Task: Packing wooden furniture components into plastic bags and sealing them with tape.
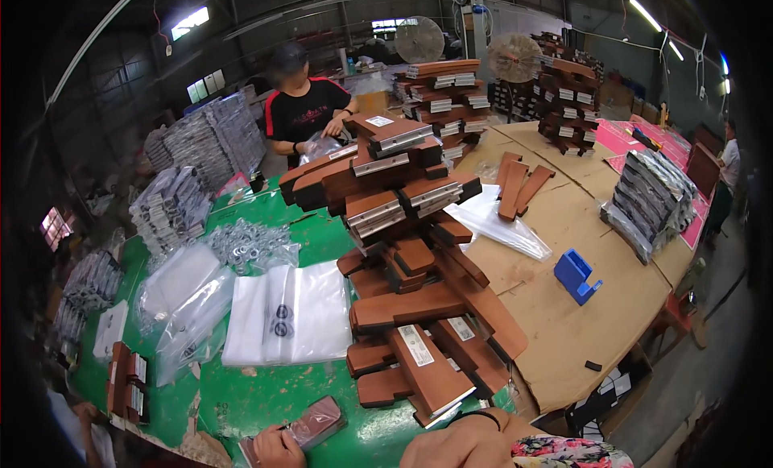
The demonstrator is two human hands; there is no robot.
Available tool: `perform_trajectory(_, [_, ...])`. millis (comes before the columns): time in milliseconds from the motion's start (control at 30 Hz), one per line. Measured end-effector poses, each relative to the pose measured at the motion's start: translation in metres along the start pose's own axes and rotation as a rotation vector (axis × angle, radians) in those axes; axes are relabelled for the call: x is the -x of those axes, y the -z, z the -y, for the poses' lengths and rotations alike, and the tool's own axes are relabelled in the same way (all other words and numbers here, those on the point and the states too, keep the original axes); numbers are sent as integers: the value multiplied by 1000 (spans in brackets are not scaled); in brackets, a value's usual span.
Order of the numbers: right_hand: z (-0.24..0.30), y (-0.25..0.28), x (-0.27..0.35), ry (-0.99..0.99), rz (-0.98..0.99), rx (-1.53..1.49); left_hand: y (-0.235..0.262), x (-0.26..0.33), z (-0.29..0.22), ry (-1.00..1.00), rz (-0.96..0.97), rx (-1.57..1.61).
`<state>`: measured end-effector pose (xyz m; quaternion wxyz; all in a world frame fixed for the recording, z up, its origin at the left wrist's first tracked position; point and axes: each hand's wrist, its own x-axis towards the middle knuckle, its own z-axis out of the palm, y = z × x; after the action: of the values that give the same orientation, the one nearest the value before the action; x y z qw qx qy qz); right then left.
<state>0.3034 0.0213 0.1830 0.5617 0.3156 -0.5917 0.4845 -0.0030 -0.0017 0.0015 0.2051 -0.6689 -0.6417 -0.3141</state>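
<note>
Worn-camera view down onto a green-topped work table (266,403). The tall heap of reddish-brown wooden blocks with metal strips (407,250) served as landmark; it rose from the table's near edge toward the far side.

Left hand (276,448) sat at the near edge, just left of the heap's foot. Fingers were curled closed around the near end of a brown wooden block sealed in a clear plastic bag (310,428); the bagged block lay low over the green surface, its far end pointing toward the heap. Whether it touched the table could not be told.

Right hand (455,444) lay in front of the heap's foot, back of hand toward the camera, fingers turned under. How far open it was, and whether it held anything, could not be told. A floral sleeve (564,453) showed at its wrist.

Left of the heap: a flat stack of clear plastic bags (282,311), and beyond it a pile of small bagged metal rings (250,244). Right of the heap: brown cardboard sheeting (580,323) carrying a blue plastic holder (576,275).

Behind the heap, a person in a black shirt with red trim (302,109) stood handling a clear bag.
</note>
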Motion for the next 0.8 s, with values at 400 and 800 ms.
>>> perform_trajectory(400, [8, 5, -13, -70, 48, -4, 1, -1, -1, 41, 42, 104])
perform_trajectory(800, [-7, -11, -6, 100, -43, -30, -2, -2, -2, 47, 61, 115])
